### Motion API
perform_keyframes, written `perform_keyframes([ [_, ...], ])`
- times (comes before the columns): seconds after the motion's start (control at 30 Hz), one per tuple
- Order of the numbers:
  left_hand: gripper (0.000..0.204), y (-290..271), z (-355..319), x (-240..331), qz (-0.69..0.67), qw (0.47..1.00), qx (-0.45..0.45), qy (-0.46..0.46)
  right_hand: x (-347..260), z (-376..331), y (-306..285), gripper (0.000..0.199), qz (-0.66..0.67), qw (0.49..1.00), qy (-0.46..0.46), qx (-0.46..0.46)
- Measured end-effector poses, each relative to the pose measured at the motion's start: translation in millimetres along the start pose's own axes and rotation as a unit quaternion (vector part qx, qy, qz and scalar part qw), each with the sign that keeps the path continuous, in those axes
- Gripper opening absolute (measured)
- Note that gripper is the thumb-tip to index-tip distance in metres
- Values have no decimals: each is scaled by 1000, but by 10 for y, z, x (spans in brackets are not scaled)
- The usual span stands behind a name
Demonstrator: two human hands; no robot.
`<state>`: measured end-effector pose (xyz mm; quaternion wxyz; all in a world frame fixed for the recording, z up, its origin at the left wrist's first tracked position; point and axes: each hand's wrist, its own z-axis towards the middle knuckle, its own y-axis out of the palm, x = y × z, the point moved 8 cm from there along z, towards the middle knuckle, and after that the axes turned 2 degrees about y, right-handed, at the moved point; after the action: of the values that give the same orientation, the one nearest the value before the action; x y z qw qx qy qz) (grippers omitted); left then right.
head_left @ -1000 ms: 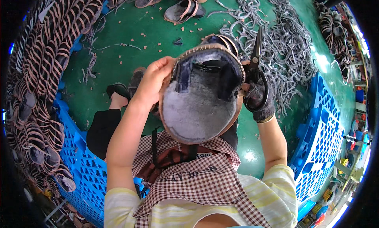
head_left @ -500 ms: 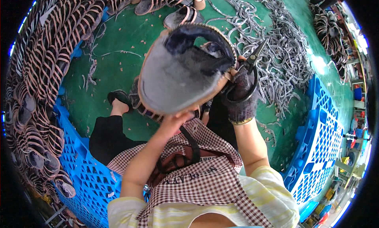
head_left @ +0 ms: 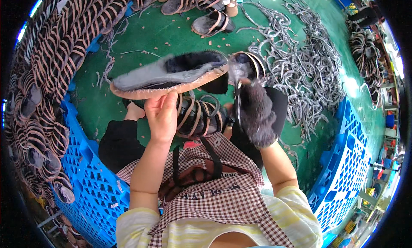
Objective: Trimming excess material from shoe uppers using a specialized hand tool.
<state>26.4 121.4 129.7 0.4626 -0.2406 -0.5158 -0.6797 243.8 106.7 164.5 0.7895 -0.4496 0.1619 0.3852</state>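
Observation:
My left hand [head_left: 162,115] is closed on the near rim of a slipper [head_left: 141,79] with grey fluffy lining, a black patch and a tan edge. The slipper is raised and tilted sideways, toe and heel lying left to right. In a dark glove, my right hand [head_left: 256,113] is curled just right of it, apart from it. A thin strip of the scissors [head_left: 237,88] shows along the glove's left side; the blades are hard to make out. Below the raised slipper, a row of nested dark slippers [head_left: 198,117] with tan edges sits between my legs.
Beyond my right hand lies another slipper [head_left: 244,64], and a pair [head_left: 212,24] rests farther off. Grey trimmed strips [head_left: 300,55] heap at the right. Stacked slippers [head_left: 56,55] line the left. Blue plastic pallets [head_left: 92,162] flank me on both sides.
The slipper has turned from facing me to nearly edge-on and shifted left. My right hand has come away from its rim and dropped lower, the scissors turning out of clear sight.

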Motion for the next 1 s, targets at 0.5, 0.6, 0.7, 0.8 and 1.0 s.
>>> perform_keyframes([
  [0.5, 24, -310, -108, 367, 61, 998, 23, -19, -193, 51, -72, 38, -47, 982, -18, -180],
  [0.6, 25, -317, -56, 367, 28, 997, -19, -69, -287, 163, -101, 42, -84, 976, -141, -143],
  [0.7, 27, -280, -135, 353, -46, 989, -63, -127, -505, 293, -84, 46, -87, 952, -233, -176],
  [0.8, 22, -133, -153, 359, -37, 987, -59, -145, -693, 309, -16, 47, -52, 943, -261, -200],
  [1.0, 20, -166, -135, 336, 4, 985, -42, -169, -581, 155, 39, 49, -87, 943, -155, -281],
])
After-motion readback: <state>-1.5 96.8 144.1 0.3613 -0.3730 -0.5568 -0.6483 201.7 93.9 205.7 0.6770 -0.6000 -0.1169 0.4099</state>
